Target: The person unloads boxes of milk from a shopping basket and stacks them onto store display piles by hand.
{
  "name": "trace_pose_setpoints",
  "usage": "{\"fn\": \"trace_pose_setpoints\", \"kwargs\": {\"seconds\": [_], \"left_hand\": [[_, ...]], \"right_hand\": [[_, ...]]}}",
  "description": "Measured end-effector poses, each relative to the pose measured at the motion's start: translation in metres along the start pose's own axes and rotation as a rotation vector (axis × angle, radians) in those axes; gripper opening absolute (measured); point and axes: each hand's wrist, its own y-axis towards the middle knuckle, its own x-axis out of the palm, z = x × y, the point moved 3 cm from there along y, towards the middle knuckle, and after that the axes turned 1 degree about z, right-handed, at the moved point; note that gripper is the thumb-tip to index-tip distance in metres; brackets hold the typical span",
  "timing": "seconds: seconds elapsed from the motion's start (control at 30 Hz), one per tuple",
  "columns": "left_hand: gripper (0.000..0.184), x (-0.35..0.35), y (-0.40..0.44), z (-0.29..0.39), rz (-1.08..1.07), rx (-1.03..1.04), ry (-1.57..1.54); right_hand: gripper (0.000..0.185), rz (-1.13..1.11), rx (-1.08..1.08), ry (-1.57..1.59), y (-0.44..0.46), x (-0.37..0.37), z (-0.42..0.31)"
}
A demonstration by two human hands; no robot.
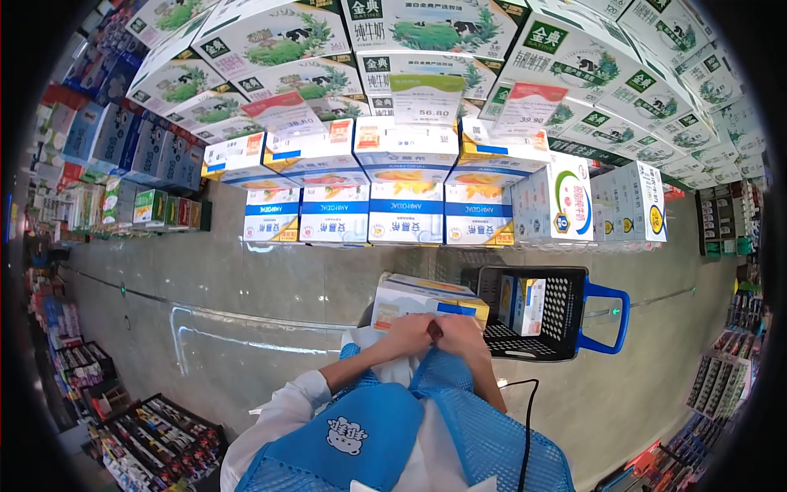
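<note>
And here come 2 bare hands, close together in front of the body, right up against the near side of a white, blue and yellow carton (422, 297). The left hand (410, 334) is at its near edge, knuckles up; the right hand (461, 334) sits just beside it at the corner with the yellow trim. Fingers curl inward on both, bunched rather than spread, but their tips are hidden, so I cannot tell whether they pinch the carton or only touch it. A small dark patch shows between the hands, too unclear to name.

Over to the right of the carton, there's a black basket (566, 316) with holes in its wall and a blue handle (620, 316) sticking out to the side. Inside it stands 1 more box (531, 307), white and blue.

Straight ahead, 4 blue-and-white boxes (406, 213) line up in the lower row, 4 more above, and 3 price cards (428, 100) stand over them, the middle card green-topped and reading 56.80. Behind rise stacked milk cases (438, 29). Down below, a blue vest (352, 443) over white sleeves (283, 410), and a black cable (529, 426) hanging on the right!
</note>
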Motion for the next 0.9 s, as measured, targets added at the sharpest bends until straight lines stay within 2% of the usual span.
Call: {"fn": "trace_pose_setpoints", "kwargs": {"seconds": [0.17,0.3,0.43,0.47,0.53,0.67,0.7,0.73,0.83,0.87,0.9], "left_hand": [[0.02,-0.044,0.014,-0.009,0.004,-0.06,-0.048],[0.02,-0.073,0.034,-0.007,-0.042,-0.053,-0.013],[0.016,-0.105,0.055,-0.006,0.057,-0.105,-0.031],[0.015,-0.111,0.06,-0.005,0.098,-0.107,-0.08],[0.014,-0.108,0.07,-0.01,0.196,-0.116,0.021],[0.016,-0.13,0.079,-0.006,0.25,-0.14,0.015],[0.017,-0.136,0.084,0.0,0.252,-0.15,0.011],[0.017,-0.139,0.087,0.003,0.254,-0.162,-0.001],[0.019,-0.147,0.106,0.0,0.173,-0.211,-0.008],[0.019,-0.153,0.113,-0.003,0.174,-0.208,-0.005],[0.02,-0.156,0.12,-0.006,0.151,-0.203,0.047]], "right_hand": [[0.017,0.086,-0.075,0.002,0.039,-0.001,-0.009],[0.017,0.122,-0.142,0.025,0.063,-0.034,-0.022],[0.018,0.147,-0.237,0.001,0.097,-0.054,-0.019],[0.018,0.139,-0.239,-0.008,0.104,-0.064,-0.021],[0.018,-0.02,-0.236,-0.146,0.119,-0.079,-0.028],[0.017,0.15,-0.428,-0.071,0.137,-0.091,-0.019],[0.016,0.287,-0.505,-0.025,0.14,-0.094,-0.016],[0.016,0.278,-0.523,-0.003,0.143,-0.093,-0.015],[0.013,0.511,-0.521,0.105,0.152,-0.112,-0.014],[0.013,0.516,-0.522,0.104,0.159,-0.116,-0.012],[0.013,0.417,-0.488,0.055,0.169,-0.117,-0.009]]}}
